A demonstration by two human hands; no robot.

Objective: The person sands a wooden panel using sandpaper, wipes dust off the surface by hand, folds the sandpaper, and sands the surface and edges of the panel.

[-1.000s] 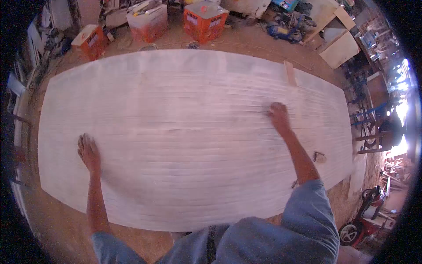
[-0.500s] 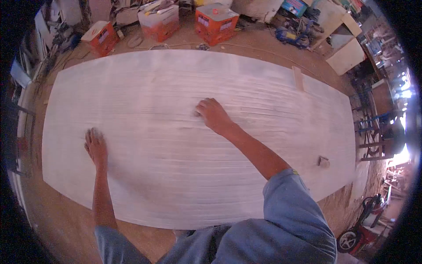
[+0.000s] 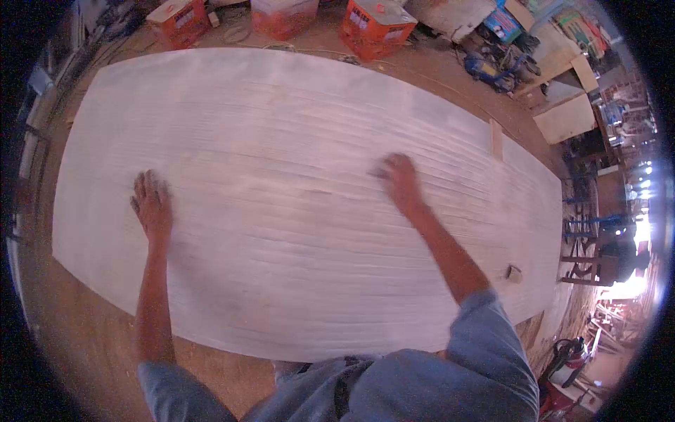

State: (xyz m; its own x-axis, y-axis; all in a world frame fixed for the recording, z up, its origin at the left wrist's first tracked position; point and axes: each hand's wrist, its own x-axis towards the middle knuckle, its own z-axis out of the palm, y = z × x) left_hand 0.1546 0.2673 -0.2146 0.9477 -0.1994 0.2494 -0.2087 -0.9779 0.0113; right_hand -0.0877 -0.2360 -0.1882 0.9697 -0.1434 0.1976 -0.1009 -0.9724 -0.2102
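A large whitish panel (image 3: 281, 246) with streaky, dusty lines lies flat in front of me. On its left part my left hand (image 3: 153, 207) rests with fingers spread, holding nothing. Right of the panel's middle, my right hand (image 3: 403, 183) is curled against the surface. Motion blurs its fingers, and a dark greyish bit shows at their tips; what it is I cannot make out. A small brownish block (image 3: 514, 273) sits near the panel's right end. A narrow wooden strip (image 3: 496, 139) lies across the far right edge.
Beyond the far edge stand orange-and-white boxes (image 3: 376, 32) on the floor. A blue machine (image 3: 489, 72) and boards (image 3: 566, 119) are behind at right. A red wheeled thing (image 3: 559, 401) is at lower right. Chairs or frames (image 3: 587, 267) stand past the right end.
My right hand has swept to the right across the panel. My left hand stays on the left part with fingers spread. The whole view has shifted and tilted slightly.
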